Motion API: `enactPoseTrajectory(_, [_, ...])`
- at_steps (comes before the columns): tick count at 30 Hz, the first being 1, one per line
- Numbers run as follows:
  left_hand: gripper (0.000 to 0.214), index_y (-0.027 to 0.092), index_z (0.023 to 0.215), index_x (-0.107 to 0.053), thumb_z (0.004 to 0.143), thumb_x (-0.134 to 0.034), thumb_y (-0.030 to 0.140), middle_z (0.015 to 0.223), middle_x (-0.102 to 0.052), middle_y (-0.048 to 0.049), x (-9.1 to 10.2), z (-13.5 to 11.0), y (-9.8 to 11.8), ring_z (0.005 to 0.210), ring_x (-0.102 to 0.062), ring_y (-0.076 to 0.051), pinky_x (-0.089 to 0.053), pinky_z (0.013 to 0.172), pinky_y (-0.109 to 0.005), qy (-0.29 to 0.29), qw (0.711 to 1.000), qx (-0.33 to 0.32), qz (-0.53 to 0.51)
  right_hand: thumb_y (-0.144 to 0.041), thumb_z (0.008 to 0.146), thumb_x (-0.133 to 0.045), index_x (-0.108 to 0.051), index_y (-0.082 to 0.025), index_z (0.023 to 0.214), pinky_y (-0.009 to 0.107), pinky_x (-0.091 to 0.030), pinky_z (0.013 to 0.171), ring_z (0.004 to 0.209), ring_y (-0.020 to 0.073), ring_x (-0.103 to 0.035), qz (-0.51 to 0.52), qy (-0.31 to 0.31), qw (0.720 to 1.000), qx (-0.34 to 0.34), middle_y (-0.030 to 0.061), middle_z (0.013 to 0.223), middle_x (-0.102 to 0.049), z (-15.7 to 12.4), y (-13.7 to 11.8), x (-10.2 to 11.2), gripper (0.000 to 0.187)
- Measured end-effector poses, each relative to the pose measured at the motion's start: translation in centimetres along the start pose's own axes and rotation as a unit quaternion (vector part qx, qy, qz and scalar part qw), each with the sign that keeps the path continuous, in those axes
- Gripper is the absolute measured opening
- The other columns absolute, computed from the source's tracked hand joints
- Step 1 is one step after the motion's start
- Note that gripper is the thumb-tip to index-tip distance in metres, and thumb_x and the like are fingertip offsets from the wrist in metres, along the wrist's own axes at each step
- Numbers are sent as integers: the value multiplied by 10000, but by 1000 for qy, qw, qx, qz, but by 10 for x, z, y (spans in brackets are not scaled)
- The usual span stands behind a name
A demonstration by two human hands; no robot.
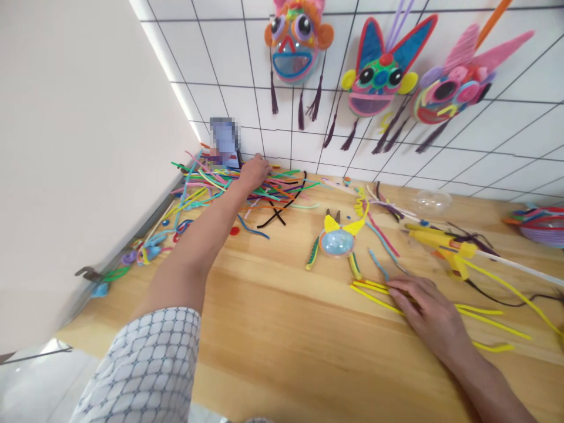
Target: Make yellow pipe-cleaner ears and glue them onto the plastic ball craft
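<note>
My left hand (254, 173) reaches far back into a heap of coloured pipe cleaners (207, 188) by the tiled wall; its fingers curl down into the heap, and I cannot make out what they hold. My right hand (429, 311) lies flat with fingers stretched out on several yellow pipe cleaners (493, 320) near the front right. Between the hands sits a half-built mask (337, 242): a clear blue dome with yellow ears and green and yellow strips.
A yellow glue gun (440, 242) lies right of the mask, its black cord trailing. Small pliers (333, 216) lie behind the mask. A clear plastic dome (432, 201) and a bowl of pipe cleaners (544, 226) stand far right. Three finished masks (379, 76) hang on the tiled wall.
</note>
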State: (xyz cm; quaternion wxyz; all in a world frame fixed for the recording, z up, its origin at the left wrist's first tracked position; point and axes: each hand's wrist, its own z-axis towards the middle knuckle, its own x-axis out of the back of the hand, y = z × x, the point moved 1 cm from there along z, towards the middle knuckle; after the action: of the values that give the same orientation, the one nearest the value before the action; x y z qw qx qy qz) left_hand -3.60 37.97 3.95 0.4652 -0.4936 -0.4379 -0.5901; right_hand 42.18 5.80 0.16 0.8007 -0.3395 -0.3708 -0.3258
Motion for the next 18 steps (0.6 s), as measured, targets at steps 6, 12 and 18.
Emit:
enactPoseTrajectory(6, [445,137,1399,-705,1031,-471,224,1371,-708,-214,1,5,8,1260,-656,-382,-511,1043,-456,-17,999,13,28,-326,1093,-607,-731,-297,1100,414,-640,830,927,254,-800,-10,-8,1000,2,49,1033,-825,1,-2,2,128])
enactPoseTrajectory(12, [459,154,1332,-765,980,-470,160,1414,-695,-202,-1,8,7,1246,-660,-366,-519,1027,-446,-39,998,-7,39,-330,1092,-607,-740,-296,1090,414,-639,845,926,252,-803,-1,-10,1000,-12,47,1031,-828,-2,-1,1,137])
enactPoseTrajectory(18, [409,155,1222,-803,989,-466,167,1327,-749,-190,0,8,8,1245,-660,-353,-509,1041,-432,-43,997,-39,41,-295,1097,-610,-726,-274,1091,380,-630,852,924,226,-797,-11,2,1000,4,47,1020,-818,1,-5,1,117])
